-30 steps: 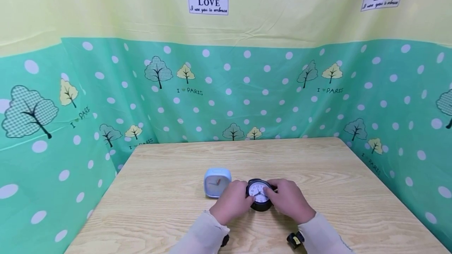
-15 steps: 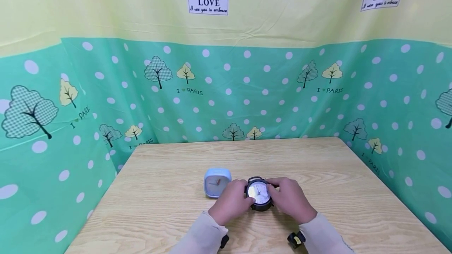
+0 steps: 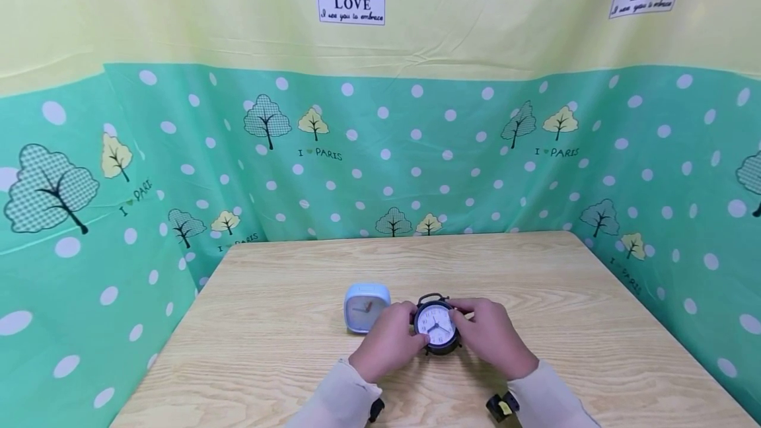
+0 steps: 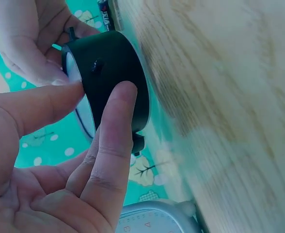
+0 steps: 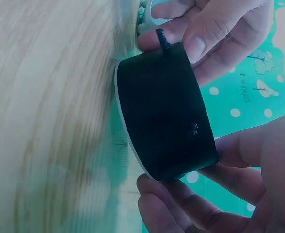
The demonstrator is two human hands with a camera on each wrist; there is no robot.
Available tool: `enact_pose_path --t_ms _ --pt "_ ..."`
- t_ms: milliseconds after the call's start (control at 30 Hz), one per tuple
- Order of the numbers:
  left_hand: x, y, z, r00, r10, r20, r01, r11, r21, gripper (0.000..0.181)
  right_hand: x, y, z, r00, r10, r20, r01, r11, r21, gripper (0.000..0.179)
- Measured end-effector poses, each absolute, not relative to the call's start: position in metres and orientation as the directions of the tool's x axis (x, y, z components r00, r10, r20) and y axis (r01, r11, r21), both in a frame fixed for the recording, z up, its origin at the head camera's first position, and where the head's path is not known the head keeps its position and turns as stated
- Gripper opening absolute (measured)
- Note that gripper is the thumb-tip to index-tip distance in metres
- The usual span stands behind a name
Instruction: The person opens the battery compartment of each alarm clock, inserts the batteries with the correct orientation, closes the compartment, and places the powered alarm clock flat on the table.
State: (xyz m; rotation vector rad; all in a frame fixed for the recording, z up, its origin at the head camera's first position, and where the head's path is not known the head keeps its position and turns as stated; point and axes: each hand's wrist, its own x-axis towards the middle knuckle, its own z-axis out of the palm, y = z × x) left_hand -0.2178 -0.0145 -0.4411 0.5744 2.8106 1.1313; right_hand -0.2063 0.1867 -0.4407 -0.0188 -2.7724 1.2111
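Observation:
A round black alarm clock (image 3: 434, 325) with a white face stands slightly tilted back over the wooden table, its loop handle (image 3: 431, 296) at the top. My left hand (image 3: 389, 342) pinches its left side, thumb at the face's rim and fingers along the casing. On the opposite side my right hand (image 3: 490, 335) grips the upper edge between thumb and fingers. The right wrist view shows the clock's black side wall (image 5: 157, 107) and one short foot. Just left of it sits a light blue square clock (image 3: 366, 309), partly covered by the left hand.
The table (image 3: 267, 375) has pale wood grain. A green and yellow printed curtain (image 3: 416, 144) hangs behind it and at both sides. A black wrist device (image 3: 498, 408) shows by the right sleeve.
The black clock has tipped more upright and its handle has come into view. My right thumb has slid off the face to its rim. The blue clock has stayed in place.

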Motion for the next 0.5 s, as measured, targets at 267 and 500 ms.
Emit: enact_pose_path --t_ms 267,500 --pt "-0.217 -0.015 -0.443 -0.928 0.351 0.125 0.329 0.612 0.719 0.052 -0.202 0.190 -0.435 -0.981 0.067 0.183 -0.093 0.666 -0.740 0.032" --pt "-0.214 -0.014 -0.442 -0.942 0.331 0.061 0.242 0.540 0.806 0.080 -0.195 0.191 -0.429 -0.963 0.077 0.258 -0.135 0.691 -0.710 0.032"
